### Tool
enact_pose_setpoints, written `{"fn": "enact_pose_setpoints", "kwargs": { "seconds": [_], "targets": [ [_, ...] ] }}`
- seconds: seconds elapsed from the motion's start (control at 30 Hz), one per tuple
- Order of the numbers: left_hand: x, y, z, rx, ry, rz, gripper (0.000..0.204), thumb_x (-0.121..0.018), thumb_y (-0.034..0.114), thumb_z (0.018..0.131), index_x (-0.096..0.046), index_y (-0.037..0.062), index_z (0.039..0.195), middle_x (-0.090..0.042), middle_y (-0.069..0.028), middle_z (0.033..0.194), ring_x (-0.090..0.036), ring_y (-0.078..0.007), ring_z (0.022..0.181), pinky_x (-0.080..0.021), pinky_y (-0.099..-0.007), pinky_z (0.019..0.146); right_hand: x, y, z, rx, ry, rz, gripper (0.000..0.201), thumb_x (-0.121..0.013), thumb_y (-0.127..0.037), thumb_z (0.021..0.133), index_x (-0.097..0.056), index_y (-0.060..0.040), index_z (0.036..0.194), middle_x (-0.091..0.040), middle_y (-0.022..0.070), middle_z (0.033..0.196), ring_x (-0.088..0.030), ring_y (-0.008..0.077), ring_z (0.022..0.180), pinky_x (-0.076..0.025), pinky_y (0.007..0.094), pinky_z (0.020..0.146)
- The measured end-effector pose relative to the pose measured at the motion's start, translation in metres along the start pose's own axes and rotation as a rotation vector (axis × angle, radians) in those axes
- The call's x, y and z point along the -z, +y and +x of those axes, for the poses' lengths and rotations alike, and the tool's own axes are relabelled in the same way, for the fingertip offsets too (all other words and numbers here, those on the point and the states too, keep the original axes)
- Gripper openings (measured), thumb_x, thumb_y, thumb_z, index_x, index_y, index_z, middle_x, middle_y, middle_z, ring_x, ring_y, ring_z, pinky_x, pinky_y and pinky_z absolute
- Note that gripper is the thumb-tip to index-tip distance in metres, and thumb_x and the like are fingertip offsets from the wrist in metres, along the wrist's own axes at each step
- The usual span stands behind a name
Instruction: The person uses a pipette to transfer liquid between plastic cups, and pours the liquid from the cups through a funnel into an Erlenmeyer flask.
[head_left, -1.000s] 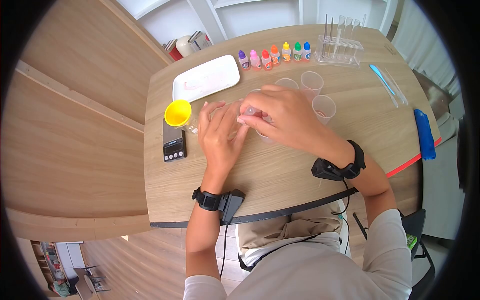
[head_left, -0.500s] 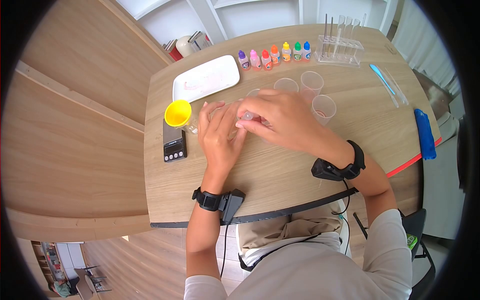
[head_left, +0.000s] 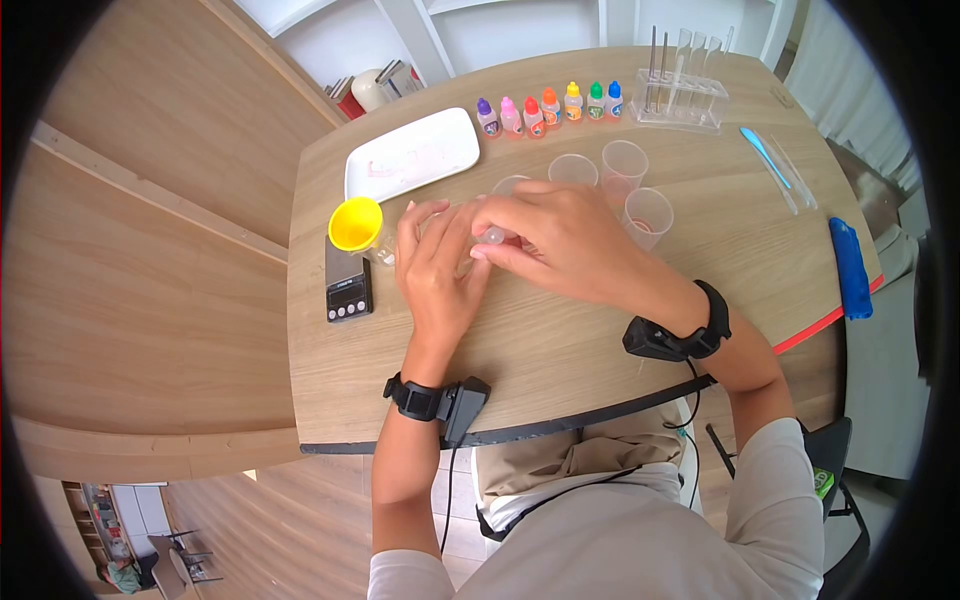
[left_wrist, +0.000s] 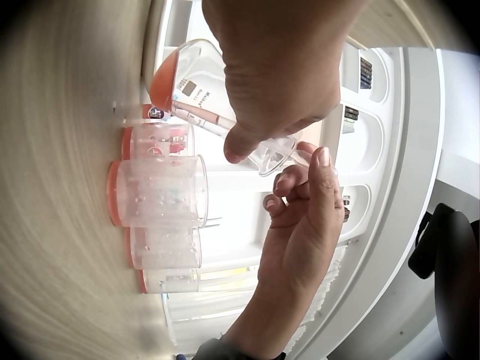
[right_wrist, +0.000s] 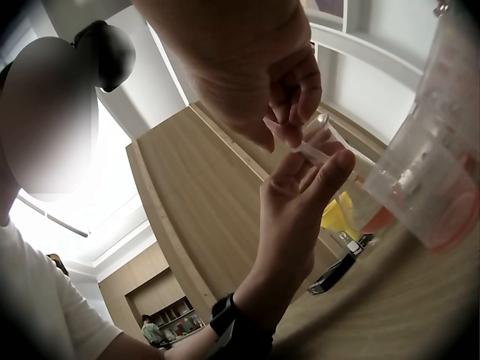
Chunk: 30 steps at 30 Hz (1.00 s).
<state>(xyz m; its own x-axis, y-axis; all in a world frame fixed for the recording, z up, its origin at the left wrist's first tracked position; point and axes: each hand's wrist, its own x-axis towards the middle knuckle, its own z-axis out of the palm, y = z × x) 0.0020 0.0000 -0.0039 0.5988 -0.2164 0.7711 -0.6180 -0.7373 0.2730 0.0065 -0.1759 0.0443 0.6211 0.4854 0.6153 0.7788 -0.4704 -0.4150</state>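
Observation:
My left hand (head_left: pixel 435 262) grips the neck of a clear conical flask (left_wrist: pixel 201 71) with red liquid at its bottom, seen best in the left wrist view. A thin plastic dropper (left_wrist: pixel 196 112) reaches down inside the flask. Over the flask's mouth, my right hand (head_left: pixel 572 238) pinches the dropper's bulb (head_left: pixel 493 236) between thumb and fingers. In the head view the hands hide most of the flask. Close behind my right hand stand several clear plastic cups (head_left: pixel 648 215) with red liquid at the bottom.
Several colour bottles (head_left: pixel 533 118) stand along the back beside a white tray (head_left: pixel 465 130). A test tube rack (head_left: pixel 680 105) is at back right, near a blue tool (head_left: pixel 765 158). At left are a yellow-topped container (head_left: pixel 356 225) and a scale (head_left: pixel 348 300). A blue roll (head_left: pixel 848 268) lies at the right edge.
My right hand has shifted slightly left and toward me, with the dropper's bulb sinking nearer the left hand's fingers. The left hand has stayed in place.

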Motion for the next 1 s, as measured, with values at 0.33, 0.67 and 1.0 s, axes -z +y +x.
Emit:
{"fn": "enact_pose_setpoints", "kwargs": {
  "seconds": [0.33, 0.67, 1.0],
  "targets": [
    [0.0009, 0.0010, 0.0000, 0.011, 0.014, -0.016, 0.053, -0.075, 0.003, 0.063, -0.069, 0.0125, 0.115, -0.067, -0.0050, 0.104, -0.057, -0.0299, 0.105, -0.043, -0.0486, 0.099, -0.0010, -0.0004, -0.0007, -0.009, -0.013, 0.022, 0.019, -0.066, -0.026, 0.086, -0.058, -0.0097, 0.083, -0.054, 0.0068, 0.063, -0.057, 0.0262, 0.066, -0.042, 0.0414, 0.056],
    [-0.0003, -0.0004, 0.0001, 0.002, 0.032, -0.003, 0.048, -0.077, 0.005, 0.064, -0.069, 0.0113, 0.111, -0.068, -0.0052, 0.103, -0.057, -0.0303, 0.104, -0.044, -0.0467, 0.097, 0.0010, 0.0020, -0.0003, -0.027, 0.054, -0.011, 0.016, -0.072, -0.022, 0.084, -0.066, -0.0096, 0.091, -0.062, 0.0049, 0.072, -0.059, 0.0192, 0.059, -0.043, 0.0316, 0.051],
    [-0.0002, 0.0002, -0.0001, 0.006, 0.025, 0.002, 0.048, -0.080, 0.008, 0.064, -0.068, 0.0087, 0.111, -0.068, -0.0055, 0.104, -0.058, -0.0308, 0.105, -0.043, -0.0482, 0.099, 0.0020, 0.0016, 0.0025, -0.018, 0.142, 0.061, 0.016, -0.073, -0.021, 0.083, -0.066, -0.0078, 0.091, -0.063, 0.0043, 0.073, -0.061, 0.0150, 0.060, -0.045, 0.0274, 0.053]
  ]
}}
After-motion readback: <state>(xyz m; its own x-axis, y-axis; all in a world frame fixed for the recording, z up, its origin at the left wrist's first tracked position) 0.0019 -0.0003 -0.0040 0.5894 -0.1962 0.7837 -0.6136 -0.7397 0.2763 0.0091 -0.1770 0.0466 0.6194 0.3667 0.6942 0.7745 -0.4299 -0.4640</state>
